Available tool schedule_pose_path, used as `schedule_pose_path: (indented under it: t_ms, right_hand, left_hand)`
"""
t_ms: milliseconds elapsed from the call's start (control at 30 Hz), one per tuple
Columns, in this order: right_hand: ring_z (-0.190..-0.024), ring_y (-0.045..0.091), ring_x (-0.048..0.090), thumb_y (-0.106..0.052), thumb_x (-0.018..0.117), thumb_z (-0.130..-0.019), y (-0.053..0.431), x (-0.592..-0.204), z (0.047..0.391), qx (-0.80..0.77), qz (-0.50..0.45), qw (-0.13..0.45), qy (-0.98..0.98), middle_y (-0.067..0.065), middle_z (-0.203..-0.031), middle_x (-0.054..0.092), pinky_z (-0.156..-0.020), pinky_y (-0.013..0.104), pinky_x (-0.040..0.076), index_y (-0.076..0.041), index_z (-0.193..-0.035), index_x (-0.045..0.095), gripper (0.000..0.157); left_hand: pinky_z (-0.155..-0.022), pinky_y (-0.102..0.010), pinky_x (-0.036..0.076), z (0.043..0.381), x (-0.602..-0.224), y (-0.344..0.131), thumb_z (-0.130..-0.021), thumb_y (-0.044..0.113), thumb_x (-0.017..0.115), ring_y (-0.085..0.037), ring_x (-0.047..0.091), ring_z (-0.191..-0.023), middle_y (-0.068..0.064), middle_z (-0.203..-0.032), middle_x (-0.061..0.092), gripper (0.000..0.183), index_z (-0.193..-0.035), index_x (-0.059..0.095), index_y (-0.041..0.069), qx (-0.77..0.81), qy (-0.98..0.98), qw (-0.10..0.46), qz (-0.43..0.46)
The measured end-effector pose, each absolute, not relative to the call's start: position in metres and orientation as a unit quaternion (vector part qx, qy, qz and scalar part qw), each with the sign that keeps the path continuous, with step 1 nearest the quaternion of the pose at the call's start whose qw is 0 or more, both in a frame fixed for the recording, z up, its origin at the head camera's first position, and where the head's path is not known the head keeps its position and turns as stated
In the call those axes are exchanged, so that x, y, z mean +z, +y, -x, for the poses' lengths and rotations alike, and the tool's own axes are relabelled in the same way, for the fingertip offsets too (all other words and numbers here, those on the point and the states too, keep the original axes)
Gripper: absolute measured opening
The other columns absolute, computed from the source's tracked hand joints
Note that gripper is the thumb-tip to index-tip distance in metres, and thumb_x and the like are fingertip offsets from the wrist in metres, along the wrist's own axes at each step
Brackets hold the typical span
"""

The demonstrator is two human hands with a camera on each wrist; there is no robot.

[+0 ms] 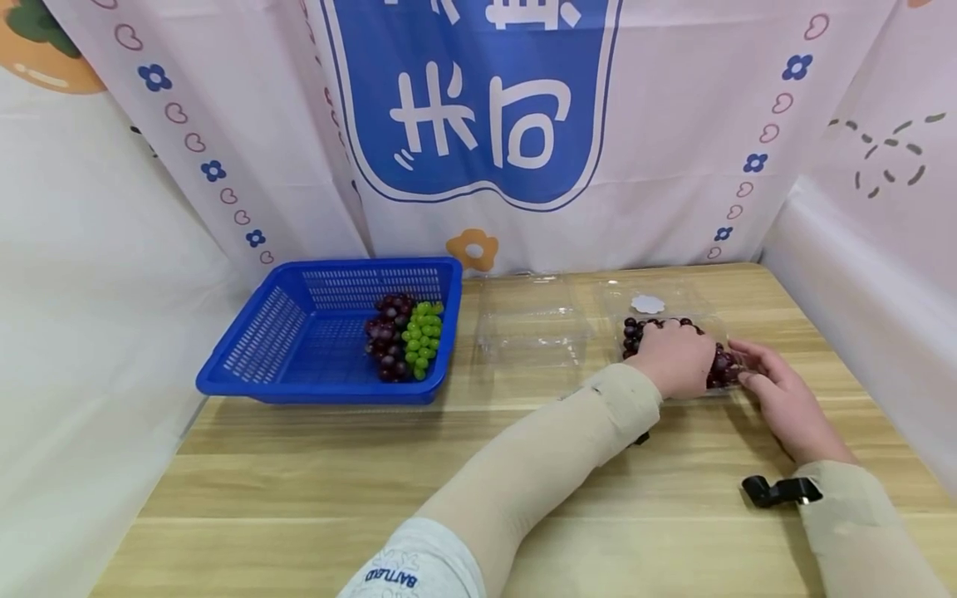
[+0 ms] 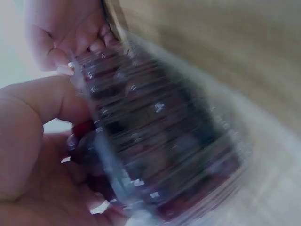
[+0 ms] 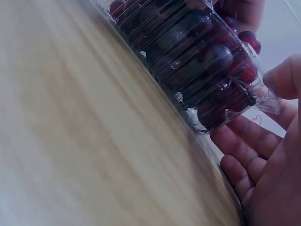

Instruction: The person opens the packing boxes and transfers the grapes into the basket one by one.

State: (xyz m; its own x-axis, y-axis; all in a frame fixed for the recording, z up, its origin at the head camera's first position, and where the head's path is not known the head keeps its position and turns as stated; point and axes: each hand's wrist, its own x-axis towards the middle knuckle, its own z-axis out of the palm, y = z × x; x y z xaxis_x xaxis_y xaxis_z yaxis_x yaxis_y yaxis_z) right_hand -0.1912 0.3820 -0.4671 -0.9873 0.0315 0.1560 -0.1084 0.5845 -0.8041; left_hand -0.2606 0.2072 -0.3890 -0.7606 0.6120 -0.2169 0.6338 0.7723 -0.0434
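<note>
A clear plastic clamshell box [image 1: 718, 392], filled with dark red grapes [image 1: 723, 365], stands at the right of the table with its lid [image 1: 676, 295] folded back. My left hand [image 1: 676, 361] reaches in over the box with bent fingers on the bunch. In the left wrist view, grapes [image 2: 89, 153] show between its thumb and palm, at the rim. The right hand [image 1: 796, 411] holds the box's right end, with the thumb [image 3: 284, 80] at the rim and the other fingers lower against the end. My left hand hides part of the bunch.
On the left stands a blue plastic basket [image 1: 321, 389] with dark grapes [image 1: 389, 336] and a green bunch [image 1: 423, 339] at its right side. Another clear clamshell box [image 1: 532, 332] lies open between basket and filled box. A printed curtain [image 1: 635, 224] hangs behind the wooden table [image 1: 336, 498].
</note>
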Motion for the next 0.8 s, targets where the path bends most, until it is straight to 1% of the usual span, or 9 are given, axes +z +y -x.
schedule_pose_path:
  t_ms: [167,233,333,467,600,667,733,800]
  right_hand:
    - [-0.121,-0.005,0.039,-0.022,0.042,-0.11,0.382,-0.468,0.19,0.46,-0.026,0.07,-0.885,0.024,-0.15,0.044,-0.091,0.012,0.032,-0.015,-0.158,0.037,0.049]
    - [-0.121,-0.006,0.039,-0.021,0.042,-0.11,0.382,-0.469,0.191,0.462,-0.031,0.072,-0.883,0.025,-0.15,0.044,-0.09,0.009,0.032,-0.015,-0.158,0.037,0.049]
    - [-0.121,-0.007,0.039,-0.02,0.042,-0.109,0.382,-0.469,0.191,0.464,-0.035,0.076,-0.882,0.026,-0.15,0.044,-0.089,0.007,0.032,-0.014,-0.157,0.037,0.048]
    - [-0.121,-0.006,0.04,-0.02,0.042,-0.109,0.381,-0.468,0.191,0.468,-0.035,0.078,-0.88,0.027,-0.15,0.044,-0.09,0.007,0.032,-0.013,-0.157,0.038,0.048]
    - [-0.12,-0.006,0.04,-0.02,0.042,-0.109,0.381,-0.468,0.191,0.469,-0.033,0.078,-0.879,0.026,-0.15,0.044,-0.09,0.008,0.032,-0.013,-0.157,0.038,0.048]
    - [-0.119,-0.006,0.041,-0.02,0.042,-0.109,0.381,-0.469,0.191,0.47,-0.031,0.077,-0.879,0.026,-0.149,0.045,-0.09,0.009,0.033,-0.013,-0.157,0.038,0.048]
    - [-0.12,-0.003,0.042,-0.02,0.042,-0.109,0.381,-0.469,0.191,0.468,-0.024,0.076,-0.88,0.026,-0.148,0.045,-0.092,0.013,0.033,-0.015,-0.157,0.038,0.048]
    - [-0.127,0.009,0.044,-0.021,0.041,-0.109,0.381,-0.468,0.192,0.469,-0.017,0.072,-0.88,0.026,-0.149,0.045,-0.103,0.025,0.033,-0.016,-0.157,0.038,0.049]
  left_hand:
    - [-0.108,-0.045,0.034,0.259,-0.385,0.206,-0.103,0.044,0.052,-0.015,0.041,-0.134,0.018,-0.139,0.055,0.042,-0.145,0.052,0.041,-0.088,0.926,0.099,-0.354]
    - [-0.108,-0.044,0.035,0.259,-0.384,0.206,-0.105,0.041,0.049,-0.014,0.043,-0.133,0.018,-0.138,0.056,0.039,-0.144,0.053,0.041,-0.095,0.922,0.097,-0.362]
    - [-0.107,-0.042,0.036,0.261,-0.383,0.206,-0.107,0.037,0.046,-0.013,0.049,-0.128,0.017,-0.134,0.059,0.034,-0.139,0.058,0.041,-0.096,0.919,0.095,-0.37]
    - [-0.105,-0.039,0.036,0.265,-0.386,0.208,-0.105,0.035,0.051,-0.011,0.057,-0.115,0.016,-0.122,0.065,0.024,-0.124,0.066,0.038,-0.076,0.92,0.096,-0.373]
    - [-0.1,-0.035,0.037,0.27,-0.393,0.207,-0.1,0.035,0.06,-0.009,0.06,-0.105,0.017,-0.111,0.067,0.014,-0.114,0.064,0.036,-0.045,0.928,0.092,-0.359]
    - [-0.096,-0.034,0.037,0.272,-0.397,0.206,-0.098,0.036,0.063,-0.008,0.06,-0.103,0.017,-0.109,0.067,0.016,-0.114,0.062,0.035,-0.029,0.932,0.087,-0.352]
    - [-0.095,-0.034,0.038,0.274,-0.399,0.204,-0.096,0.037,0.066,-0.008,0.06,-0.103,0.017,-0.11,0.066,0.022,-0.117,0.061,0.036,-0.011,0.934,0.082,-0.347]
    - [-0.094,-0.033,0.039,0.276,-0.4,0.202,-0.095,0.038,0.067,-0.008,0.059,-0.104,0.018,-0.112,0.065,0.029,-0.122,0.059,0.037,0.014,0.937,0.082,-0.34]
